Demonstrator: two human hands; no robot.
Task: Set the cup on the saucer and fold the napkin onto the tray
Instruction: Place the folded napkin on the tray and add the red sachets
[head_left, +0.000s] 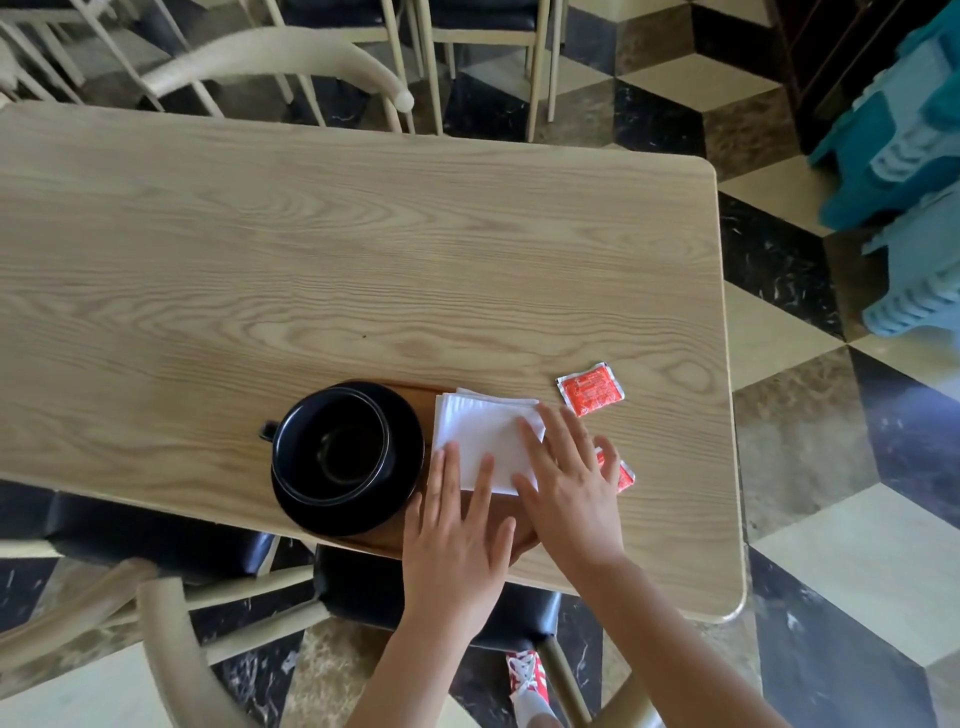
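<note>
A black cup (332, 449) stands upright on a black saucer (402, 447), handle to the left. The saucer rests on the left part of a brown wooden tray (384, 538). On the tray's right part lies a folded white napkin (480, 434). My left hand (457, 540) lies flat with its fingertips on the napkin's near edge. My right hand (563, 480) lies flat on the napkin's right side, fingers spread. Neither hand grips anything.
A red sachet (589, 389) lies on the wooden table (311, 260) right of the tray; a second red sachet (621, 475) shows partly under my right hand. Chairs stand at the near and far table edges. Blue stools (904, 182) are stacked at the right.
</note>
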